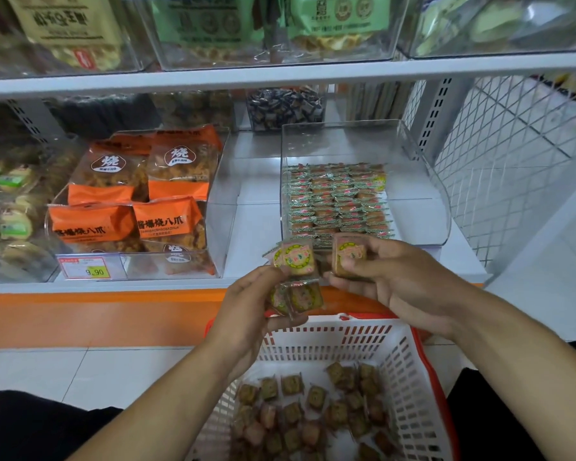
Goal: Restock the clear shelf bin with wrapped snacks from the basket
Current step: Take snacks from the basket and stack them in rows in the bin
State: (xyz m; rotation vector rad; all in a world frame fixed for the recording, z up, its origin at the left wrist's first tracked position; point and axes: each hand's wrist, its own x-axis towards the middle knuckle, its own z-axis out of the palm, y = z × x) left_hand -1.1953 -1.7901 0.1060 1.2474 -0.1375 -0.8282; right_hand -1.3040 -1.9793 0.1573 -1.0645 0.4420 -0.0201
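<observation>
Both hands' fingers (356, 261) curled round wrapped snacks (296, 257), perhaps several each.

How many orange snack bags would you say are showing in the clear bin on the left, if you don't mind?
4: two at the back, two in front. More appear to lie underneath, partly hidden.

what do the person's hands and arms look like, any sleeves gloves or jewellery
Both arms are bare from the bottom edge of the picture up to the hands: no sleeves show. The left hand and the right hand wear no gloves, and no rings, watch or bracelet can be seen on the fingers or wrists. Dark clothing shows low at both sides of the picture, apart from the arms.
</observation>
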